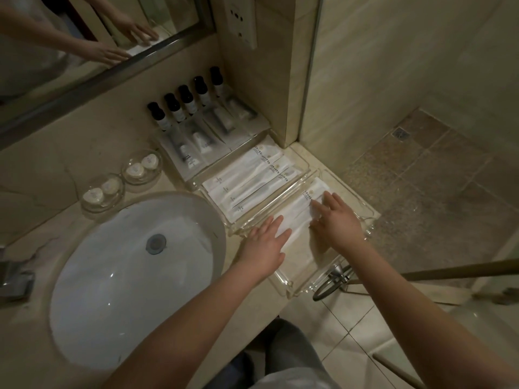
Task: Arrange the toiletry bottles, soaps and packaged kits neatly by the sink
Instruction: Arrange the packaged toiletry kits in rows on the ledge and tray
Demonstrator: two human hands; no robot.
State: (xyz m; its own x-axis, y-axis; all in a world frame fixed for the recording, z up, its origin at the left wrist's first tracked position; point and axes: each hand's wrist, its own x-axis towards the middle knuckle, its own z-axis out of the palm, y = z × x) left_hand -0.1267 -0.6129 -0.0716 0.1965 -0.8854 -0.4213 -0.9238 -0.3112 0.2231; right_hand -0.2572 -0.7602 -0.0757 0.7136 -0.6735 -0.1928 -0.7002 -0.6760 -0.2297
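Observation:
Both my hands rest flat on white packaged kits [300, 211] lying in the near clear tray [362, 209] at the counter's right edge. My left hand [266, 242] presses their near end, my right hand [335, 217] their far end, fingers spread. A second clear tray [302, 161] behind it holds several white kit packets [247, 183] side by side. Further back, several dark-capped bottles [185, 103] stand in a row behind clear-wrapped kits [202, 136]. Two glass dishes [141, 167] [102, 192] left of the trays each hold two wrapped soaps.
The white round sink [132, 276] fills the counter's left, its tap [14, 276] at the far left edge. A mirror [84, 37] hangs above. A wall corner with a socket [241, 18] stands behind the trays. Right of the counter are a glass shower partition and tiled floor.

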